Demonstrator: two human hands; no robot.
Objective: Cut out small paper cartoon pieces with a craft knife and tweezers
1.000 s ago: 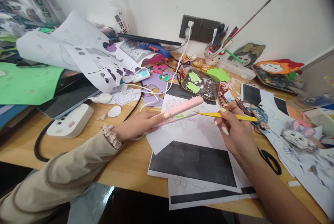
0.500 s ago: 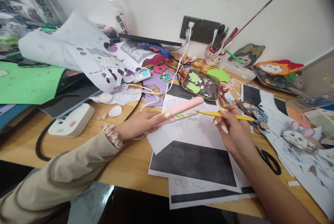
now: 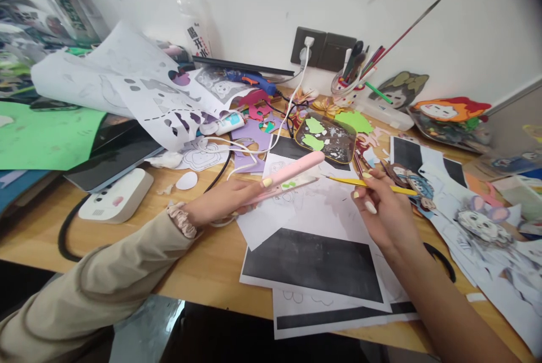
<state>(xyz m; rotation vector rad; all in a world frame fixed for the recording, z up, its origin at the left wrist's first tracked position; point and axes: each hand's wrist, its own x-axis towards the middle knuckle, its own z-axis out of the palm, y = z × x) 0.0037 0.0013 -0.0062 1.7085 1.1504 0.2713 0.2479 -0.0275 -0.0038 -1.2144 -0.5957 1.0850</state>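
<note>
Pink, long-armed tongs (image 3: 296,170) fill the left hand (image 3: 224,200), fingers curled; at their three o'clock, the right hand (image 3: 384,208) pinches slim yellow tweezers (image 3: 350,181).

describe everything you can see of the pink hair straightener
The pink hair straightener is slim, smooth and plastic-looking, with two long arms standing apart; the upper one has a rounded tip. Small bright green pieces show on the lower arm's inner face. The left hand grips its rear, thumb on the upper arm, hiding that end. It slants, tips pointing rightward and away from the person, over white paper. The tip of the yellow tweezers is close to the lower arm, apparently not touching.
</note>
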